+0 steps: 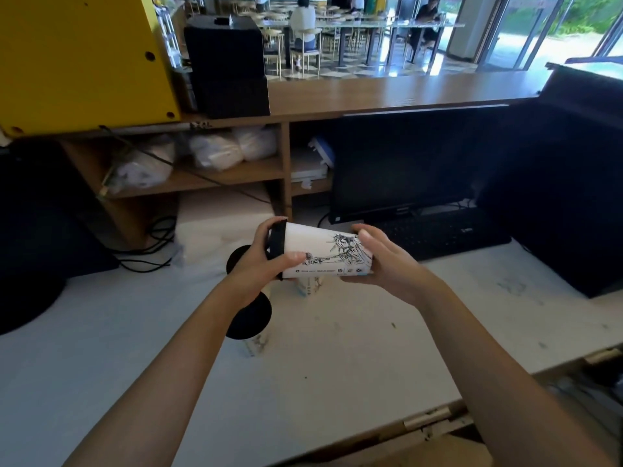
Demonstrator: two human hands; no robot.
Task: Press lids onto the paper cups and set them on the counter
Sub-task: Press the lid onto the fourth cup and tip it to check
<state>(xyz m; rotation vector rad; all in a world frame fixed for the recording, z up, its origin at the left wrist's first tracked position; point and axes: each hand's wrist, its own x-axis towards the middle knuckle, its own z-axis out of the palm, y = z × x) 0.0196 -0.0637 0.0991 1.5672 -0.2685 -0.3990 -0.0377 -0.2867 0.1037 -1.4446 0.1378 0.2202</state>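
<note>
I hold a white paper cup (323,252) with a black line drawing on its side, above the white counter (337,348). A black lid (277,242) sits on its mouth, which points left. My left hand (266,264) wraps the lid end, fingers over the rim. My right hand (384,261) grips the cup's base end. Below the hands stand lidded cups: one black-lidded cup (249,318) under my left wrist, another black lid (236,259) behind that wrist, and a cup (308,286) partly hidden under the held one.
A black monitor (414,163) and keyboard (448,230) stand behind the hands at the right. Black cables (151,254) lie at the back left beside a dark object (37,230). Wooden shelves (202,176) hold white bags. A wooden upper counter (387,92) runs across the back.
</note>
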